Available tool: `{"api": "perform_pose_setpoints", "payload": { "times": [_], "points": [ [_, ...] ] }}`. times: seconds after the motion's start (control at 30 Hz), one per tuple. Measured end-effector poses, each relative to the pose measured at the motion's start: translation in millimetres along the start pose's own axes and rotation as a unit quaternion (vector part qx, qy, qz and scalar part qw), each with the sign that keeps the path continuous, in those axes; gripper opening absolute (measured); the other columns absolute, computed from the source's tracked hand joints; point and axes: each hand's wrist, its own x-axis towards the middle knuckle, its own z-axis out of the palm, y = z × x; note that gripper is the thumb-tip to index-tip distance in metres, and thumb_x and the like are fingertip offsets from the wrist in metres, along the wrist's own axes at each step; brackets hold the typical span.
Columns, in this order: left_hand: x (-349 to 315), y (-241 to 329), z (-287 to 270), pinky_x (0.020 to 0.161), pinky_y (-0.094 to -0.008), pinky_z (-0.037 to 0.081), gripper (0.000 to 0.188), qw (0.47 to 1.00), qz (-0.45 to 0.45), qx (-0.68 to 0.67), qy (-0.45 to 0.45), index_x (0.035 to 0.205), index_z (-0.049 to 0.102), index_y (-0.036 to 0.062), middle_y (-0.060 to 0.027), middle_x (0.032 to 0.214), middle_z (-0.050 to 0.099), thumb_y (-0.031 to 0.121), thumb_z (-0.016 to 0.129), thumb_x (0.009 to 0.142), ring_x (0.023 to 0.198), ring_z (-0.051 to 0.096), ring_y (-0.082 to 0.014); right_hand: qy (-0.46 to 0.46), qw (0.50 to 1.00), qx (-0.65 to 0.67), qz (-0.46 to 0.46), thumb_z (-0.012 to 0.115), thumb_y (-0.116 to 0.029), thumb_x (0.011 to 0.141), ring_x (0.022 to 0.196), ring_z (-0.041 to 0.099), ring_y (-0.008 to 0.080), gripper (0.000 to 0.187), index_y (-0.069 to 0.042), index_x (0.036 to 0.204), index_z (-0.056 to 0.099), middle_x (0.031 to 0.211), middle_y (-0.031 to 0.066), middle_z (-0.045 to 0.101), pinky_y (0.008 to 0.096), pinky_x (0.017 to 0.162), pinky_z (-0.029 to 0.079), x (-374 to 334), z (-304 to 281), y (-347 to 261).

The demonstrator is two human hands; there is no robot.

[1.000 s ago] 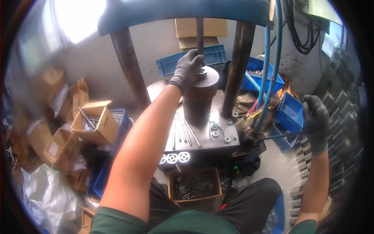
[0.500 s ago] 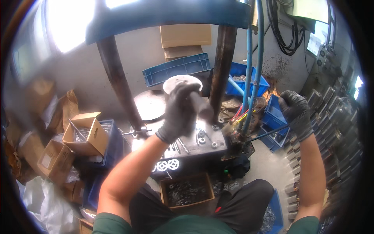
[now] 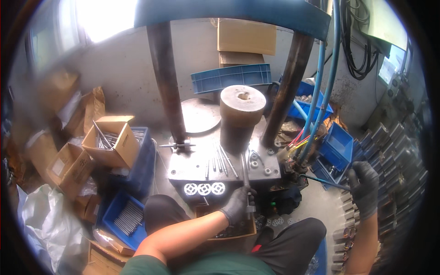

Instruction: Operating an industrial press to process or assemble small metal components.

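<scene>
My left hand (image 3: 236,206), in a dark glove, is closed around a metal shaft (image 3: 244,167) in front of the press table; a stepped metal piece shows below the fingers. The shaft's upper end reaches over the table's front edge. To the right, my gloved right hand (image 3: 364,189) is closed at the end of a teal lever (image 3: 324,181), which slopes slightly down toward it. A thick metal cylinder (image 3: 242,117) with a hole in its top stands on the press table (image 3: 188,164). Several thin rods (image 3: 221,160) and small rings (image 3: 255,164) lie before it.
Two dark press columns (image 3: 166,87) flank the cylinder beneath a blue crossbeam (image 3: 233,13). Spoked discs (image 3: 203,189) sit along the table's front. Rod-filled cartons (image 3: 120,145) and a blue bin (image 3: 110,211) stand left; stacked metal cylinders (image 3: 389,183) line the right, near blue hoses (image 3: 331,64).
My left hand has come down from in front of the cylinder to the table's front edge, still holding the metal part. My right hand has lowered, and the lever's end with it.
</scene>
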Motion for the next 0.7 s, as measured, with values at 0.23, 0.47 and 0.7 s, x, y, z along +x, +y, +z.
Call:
{"api": "perform_pose_setpoints", "payload": {
  "times": [0.23,0.47,0.7],
  "points": [
    [8.7,-4.3,-3.6,0.065,-0.0338,0.053,0.041,0.994,-0.076,-0.068,0.027,0.099,0.069,0.0051,-0.0025,0.076,0.057,0.042,0.053,0.107,0.067,0.057,-0.0166,0.010,1.000,0.021,0.014,0.071,0.004,0.087,0.077,0.068,0.0262,0.014,0.001,0.100,0.070,0.089,0.0153,0.069,0.0353,0.070,0.053,-30.5,0.6,3.7],
    [-53.7,10.0,-18.0,0.081,-0.0377,0.056,0.032,0.989,-0.090,0.065,-0.099,0.115,0.064,0.0079,-0.0034,0.098,0.063,0.037,0.053,0.109,0.089,0.063,-0.0167,-0.005,0.999,-0.040,-0.032,0.070,0.005,0.088,0.076,0.067,0.0254,0.013,0.002,0.100,0.069,0.087,0.0157,0.068,0.0361,0.072,0.055,-26.4,1.0,-5.6],
    [-49.4,122.2,-80.0,0.085,-0.0325,0.053,0.032,0.958,0.288,0.016,-0.005,0.112,0.065,0.0046,-0.0017,0.095,0.063,0.036,0.069,0.104,0.085,0.060,-0.0143,-0.030,0.999,-0.028,-0.030,0.067,0.005,0.088,0.076,0.067,0.0289,0.012,0.001,0.099,0.069,0.087,0.0170,0.068,0.0374,0.070,0.053,-29.3,1.4,-21.6]
  ]
}}
